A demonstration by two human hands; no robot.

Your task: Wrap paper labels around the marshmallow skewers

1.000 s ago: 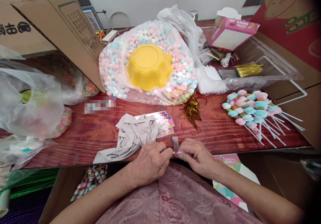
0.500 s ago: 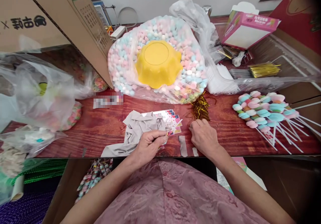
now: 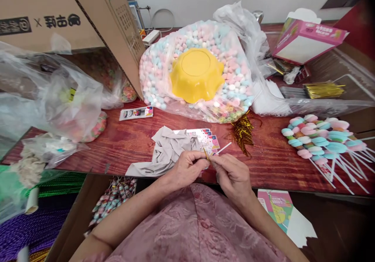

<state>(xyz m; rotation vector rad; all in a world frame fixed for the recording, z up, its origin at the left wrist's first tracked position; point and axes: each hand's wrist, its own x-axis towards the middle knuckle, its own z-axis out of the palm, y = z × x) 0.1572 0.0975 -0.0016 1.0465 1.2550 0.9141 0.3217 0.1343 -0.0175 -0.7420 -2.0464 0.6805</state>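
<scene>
My left hand [image 3: 186, 170] and my right hand [image 3: 233, 172] meet fingertip to fingertip above the table's front edge, both pinched closed. A thin gold twist tie [image 3: 206, 153] stands up between the fingertips. Just beyond them a white stick [image 3: 225, 148] points out to the right; its other end is hidden by the fingers. Behind my hands lie a crumpled grey cloth [image 3: 168, 150] and a fanned stack of printed cards [image 3: 211, 140]. A bundle of gold twist ties [image 3: 243, 135] rests right of the cards.
A clear bag of pastel marshmallows [image 3: 158, 70] bears an upturned yellow bowl [image 3: 196, 74]. Marshmallow skewers [image 3: 319, 139] are piled at right, before a clear plastic bin [image 3: 328, 107]. A cardboard box [image 3: 123, 31] and plastic bags [image 3: 73, 105] stand left. A small printed packet [image 3: 136, 113] lies nearby.
My right hand has left the gold tie bundle and moved left and toward me, joining my left hand. A gold tie now shows between their fingertips. The view has shifted slightly.
</scene>
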